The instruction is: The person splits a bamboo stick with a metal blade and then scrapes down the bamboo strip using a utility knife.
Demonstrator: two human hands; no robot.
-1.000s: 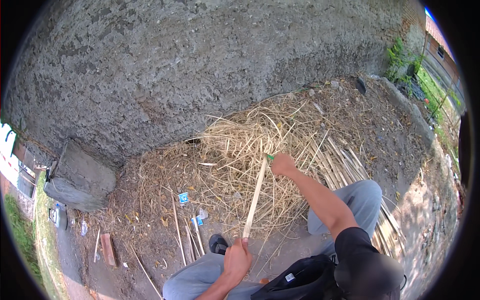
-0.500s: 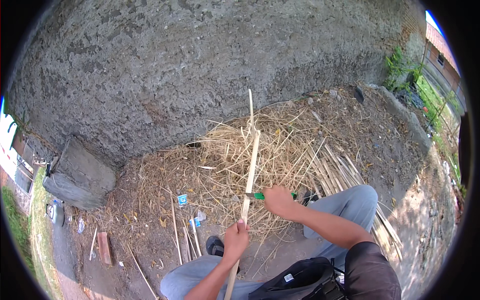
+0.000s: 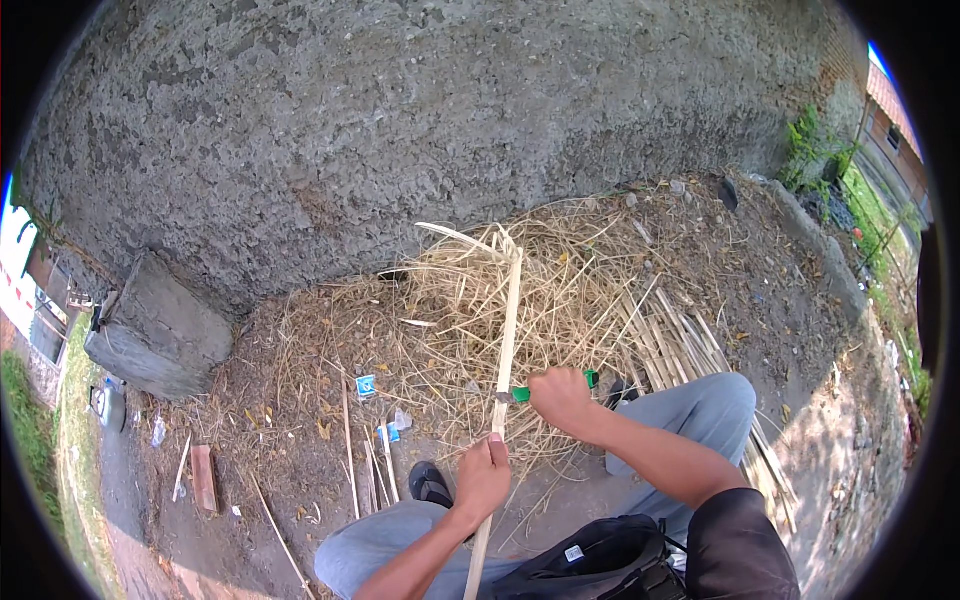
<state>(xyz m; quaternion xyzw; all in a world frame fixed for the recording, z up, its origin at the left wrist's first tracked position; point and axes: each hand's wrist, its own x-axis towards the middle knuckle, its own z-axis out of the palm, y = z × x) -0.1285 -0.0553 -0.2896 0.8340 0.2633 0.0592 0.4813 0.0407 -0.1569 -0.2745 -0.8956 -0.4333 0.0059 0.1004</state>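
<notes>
Clearly the left hand (image 3: 484,477) clamps the pale cane (image 3: 507,330) at lower centre while the right hand (image 3: 562,398) fists a green-handled knife (image 3: 520,394) against it, so a slip could probably cut those gripping fingers

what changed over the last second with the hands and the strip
The right hand, gripping a green-handled knife, has drawn back along the pale cane strip from its far end to just ahead of the left hand. The strip's far end has risen and now shows a peeled sliver. The left hand keeps its grip near the lap; the straw pile is unchanged.
</notes>
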